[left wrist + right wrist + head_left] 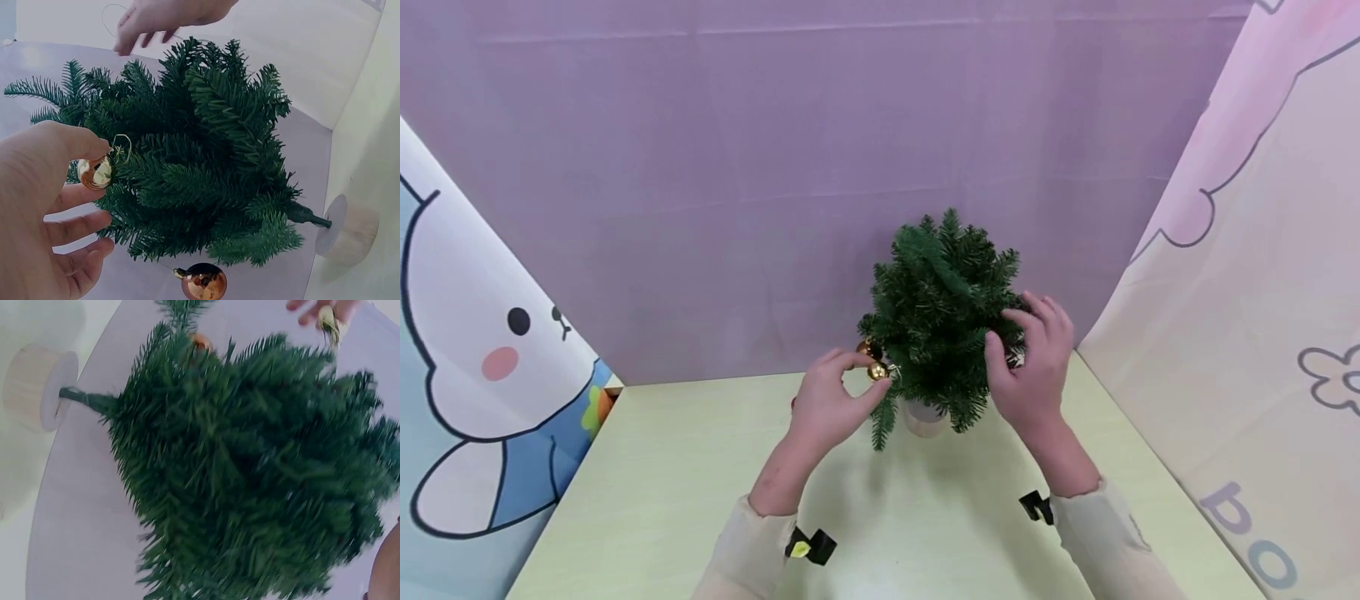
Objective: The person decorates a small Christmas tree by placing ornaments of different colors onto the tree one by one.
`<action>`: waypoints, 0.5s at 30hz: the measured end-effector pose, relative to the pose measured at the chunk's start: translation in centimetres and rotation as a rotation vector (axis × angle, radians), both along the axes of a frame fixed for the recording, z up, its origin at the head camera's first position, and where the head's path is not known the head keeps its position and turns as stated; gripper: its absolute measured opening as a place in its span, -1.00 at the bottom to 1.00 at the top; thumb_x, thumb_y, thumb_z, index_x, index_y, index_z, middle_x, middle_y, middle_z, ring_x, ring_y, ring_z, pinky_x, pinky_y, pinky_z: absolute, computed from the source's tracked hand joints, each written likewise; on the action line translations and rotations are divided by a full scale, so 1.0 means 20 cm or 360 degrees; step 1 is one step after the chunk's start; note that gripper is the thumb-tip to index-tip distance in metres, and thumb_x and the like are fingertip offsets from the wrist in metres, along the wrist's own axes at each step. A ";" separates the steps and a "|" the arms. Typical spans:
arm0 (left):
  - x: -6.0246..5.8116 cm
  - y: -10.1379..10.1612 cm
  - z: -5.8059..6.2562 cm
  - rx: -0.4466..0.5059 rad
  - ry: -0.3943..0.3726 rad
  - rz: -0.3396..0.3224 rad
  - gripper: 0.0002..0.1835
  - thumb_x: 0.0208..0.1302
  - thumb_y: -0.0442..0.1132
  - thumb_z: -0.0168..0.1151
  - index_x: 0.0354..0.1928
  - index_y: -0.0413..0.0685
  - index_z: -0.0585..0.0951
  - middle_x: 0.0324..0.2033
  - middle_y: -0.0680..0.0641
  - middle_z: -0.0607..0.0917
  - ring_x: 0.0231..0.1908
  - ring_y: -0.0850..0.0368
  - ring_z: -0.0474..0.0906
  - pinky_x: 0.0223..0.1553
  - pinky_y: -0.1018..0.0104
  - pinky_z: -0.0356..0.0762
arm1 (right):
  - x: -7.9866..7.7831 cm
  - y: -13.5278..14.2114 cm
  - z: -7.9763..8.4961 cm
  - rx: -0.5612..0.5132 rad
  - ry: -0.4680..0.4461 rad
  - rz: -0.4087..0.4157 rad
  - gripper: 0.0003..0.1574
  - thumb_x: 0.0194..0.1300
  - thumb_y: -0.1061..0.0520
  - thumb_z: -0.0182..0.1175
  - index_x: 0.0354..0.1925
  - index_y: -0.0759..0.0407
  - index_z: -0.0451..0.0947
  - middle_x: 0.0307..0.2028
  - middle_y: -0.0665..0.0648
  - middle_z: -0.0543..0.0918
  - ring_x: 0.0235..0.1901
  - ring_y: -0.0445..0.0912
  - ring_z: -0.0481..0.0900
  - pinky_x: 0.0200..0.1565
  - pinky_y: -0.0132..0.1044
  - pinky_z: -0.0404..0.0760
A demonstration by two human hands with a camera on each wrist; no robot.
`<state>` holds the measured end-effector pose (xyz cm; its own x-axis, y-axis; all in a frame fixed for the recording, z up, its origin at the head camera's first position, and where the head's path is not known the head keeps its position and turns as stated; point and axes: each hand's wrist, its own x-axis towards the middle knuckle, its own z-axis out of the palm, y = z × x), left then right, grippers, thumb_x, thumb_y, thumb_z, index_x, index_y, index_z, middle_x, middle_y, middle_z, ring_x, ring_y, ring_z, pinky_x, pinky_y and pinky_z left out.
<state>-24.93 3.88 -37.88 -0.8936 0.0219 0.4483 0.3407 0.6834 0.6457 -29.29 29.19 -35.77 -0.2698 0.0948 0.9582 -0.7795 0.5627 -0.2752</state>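
Observation:
A small green artificial Christmas tree (951,308) stands on a round pale wooden base (351,232). At its left side my left hand (827,400) pinches a shiny gold ball ornament (877,372) between thumb and index finger. The gold ball's thin loop (124,145) lies against the needles in the left wrist view. A copper ball ornament (205,282) hangs on the tree close by, partly behind needles in the right wrist view. My right hand (1037,367) is at the tree's right side with loosely bent fingers; whether it touches the branches I cannot tell.
The tree stands on a pale table (685,467) towards its back edge. Behind rises a purple cloth backdrop (760,183). Printed cartoon panels flank both sides, with a rabbit panel (482,392) at the left. A small red thing beside my left hand is mostly hidden.

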 end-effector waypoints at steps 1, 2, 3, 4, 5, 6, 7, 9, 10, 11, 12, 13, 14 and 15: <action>0.00 0.01 0.00 0.0008 -0.0001 -0.0010 -0.65 0.16 0.09 0.38 -0.08 0.11 0.69 -0.10 0.15 0.63 0.04 0.11 0.51 -0.03 0.07 0.54 | 0.02 -0.02 0.00 0.0030 0.0083 0.0006 -0.64 0.12 0.09 0.22 -0.24 0.38 0.61 0.03 0.37 0.58 0.16 0.30 0.35 0.25 0.20 0.13; 0.00 0.01 0.00 0.0016 0.0001 -0.0020 -0.66 0.16 0.09 0.38 -0.09 0.12 0.69 -0.10 0.15 0.63 0.04 0.11 0.52 -0.03 0.07 0.53 | 0.03 -0.04 0.00 0.0069 0.0159 0.0022 -0.69 0.10 0.10 0.23 -0.30 0.36 0.63 -0.03 0.37 0.61 0.11 0.33 0.38 0.22 0.23 0.16; 0.00 0.01 0.01 0.0024 0.0008 -0.0029 -0.67 0.16 0.08 0.38 -0.09 0.11 0.69 -0.11 0.15 0.63 0.03 0.12 0.52 -0.02 0.08 0.53 | 0.05 -0.06 0.00 0.0125 0.0219 0.0038 -0.72 0.09 0.10 0.24 -0.34 0.32 0.64 -0.07 0.37 0.63 0.08 0.36 0.40 0.18 0.25 0.18; 0.00 0.02 0.01 0.0023 0.0015 -0.0029 -0.67 0.16 0.07 0.38 -0.10 0.11 0.69 -0.12 0.15 0.63 0.02 0.12 0.52 -0.02 0.08 0.53 | 0.07 -0.08 0.00 0.0191 0.0269 0.0057 -0.74 0.09 0.09 0.25 -0.38 0.30 0.65 -0.10 0.36 0.64 0.05 0.37 0.41 0.16 0.26 0.20; 0.00 0.02 0.01 0.0019 0.0020 -0.0029 -0.68 0.16 0.07 0.38 -0.11 0.12 0.69 -0.12 0.15 0.63 0.01 0.13 0.52 -0.02 0.08 0.53 | 0.09 -0.10 0.00 0.0265 0.0300 0.0075 -0.76 0.09 0.08 0.26 -0.40 0.27 0.65 -0.11 0.35 0.65 0.03 0.38 0.42 0.13 0.27 0.21; 0.00 0.02 0.01 0.0016 0.0028 -0.0031 -0.68 0.16 0.07 0.39 -0.11 0.12 0.69 -0.13 0.15 0.63 0.01 0.13 0.52 -0.02 0.09 0.53 | 0.10 -0.11 -0.01 0.0339 0.0314 0.0091 -0.78 0.10 0.07 0.27 -0.41 0.24 0.66 -0.11 0.33 0.65 0.03 0.38 0.42 0.11 0.27 0.22; 0.00 0.02 0.02 0.0013 0.0033 -0.0035 -0.68 0.15 0.07 0.39 -0.11 0.12 0.69 -0.13 0.15 0.63 0.01 0.13 0.52 -0.02 0.09 0.53 | 0.12 -0.13 -0.02 0.0411 0.0317 0.0102 -0.79 0.10 0.07 0.28 -0.42 0.22 0.67 -0.10 0.31 0.65 0.02 0.38 0.43 0.11 0.25 0.24; 0.00 0.03 0.02 0.0006 0.0041 -0.0044 -0.68 0.16 0.07 0.38 -0.11 0.12 0.69 -0.14 0.15 0.63 0.00 0.14 0.52 -0.02 0.09 0.53 | 0.14 -0.14 -0.03 0.0553 0.0274 0.0107 -0.78 0.12 0.03 0.29 -0.40 0.18 0.69 -0.07 0.28 0.64 0.05 0.36 0.43 0.10 0.24 0.25; 0.00 0.03 0.02 0.0006 0.0044 -0.0052 -0.68 0.16 0.07 0.38 -0.11 0.12 0.69 -0.13 0.15 0.63 0.00 0.15 0.52 -0.02 0.09 0.53 | 0.15 -0.15 -0.04 0.0611 0.0240 0.0103 -0.77 0.12 0.01 0.29 -0.39 0.17 0.69 -0.05 0.27 0.64 0.07 0.35 0.42 0.10 0.23 0.25; 0.00 0.03 0.02 0.0007 0.0045 -0.0058 -0.68 0.17 0.08 0.38 -0.11 0.12 0.69 -0.13 0.15 0.63 0.00 0.15 0.52 -0.02 0.09 0.53 | 0.15 -0.16 -0.05 0.0663 0.0202 0.0097 -0.74 0.14 -0.02 0.30 -0.39 0.16 0.70 -0.03 0.26 0.63 0.09 0.35 0.41 0.10 0.23 0.25; 0.00 0.03 0.02 0.0012 0.0043 -0.0065 -0.69 0.17 0.08 0.38 -0.11 0.13 0.69 -0.13 0.16 0.63 -0.01 0.16 0.52 -0.03 0.09 0.53 | 0.15 -0.16 -0.06 0.0705 0.0168 0.0085 -0.71 0.14 -0.05 0.31 -0.38 0.16 0.70 -0.02 0.25 0.63 0.11 0.34 0.41 0.10 0.23 0.25; 0.00 0.03 0.02 0.0019 0.0039 -0.0074 -0.69 0.17 0.08 0.37 -0.11 0.14 0.69 -0.13 0.16 0.63 -0.01 0.16 0.52 -0.05 0.09 0.54 | 0.16 -0.16 -0.07 0.0740 0.0136 0.0070 -0.68 0.14 -0.08 0.31 -0.38 0.16 0.71 0.00 0.25 0.62 0.13 0.33 0.40 0.10 0.23 0.25; 0.00 0.03 0.02 0.0027 0.0034 -0.0083 -0.69 0.17 0.08 0.37 -0.11 0.14 0.69 -0.12 0.16 0.63 -0.01 0.16 0.51 -0.06 0.10 0.54 | 0.15 -0.17 -0.08 0.0769 0.0105 0.0054 -0.66 0.13 -0.11 0.33 -0.38 0.16 0.71 0.01 0.25 0.61 0.15 0.32 0.39 0.10 0.24 0.25; 0.00 0.04 0.02 0.0037 0.0028 -0.0091 -0.70 0.18 0.09 0.37 -0.11 0.15 0.68 -0.12 0.16 0.62 -0.01 0.16 0.51 -0.08 0.11 0.54 | 0.15 -0.17 -0.08 0.0792 0.0082 0.0038 -0.63 0.12 -0.13 0.34 -0.38 0.16 0.71 0.02 0.25 0.61 0.16 0.32 0.38 0.10 0.24 0.25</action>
<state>-24.91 4.59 -37.45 -0.8832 0.0620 0.4650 0.3902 0.6472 0.6549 -26.25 25.81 -37.43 -0.2177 -0.3829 0.8978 -0.7991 0.5980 0.0613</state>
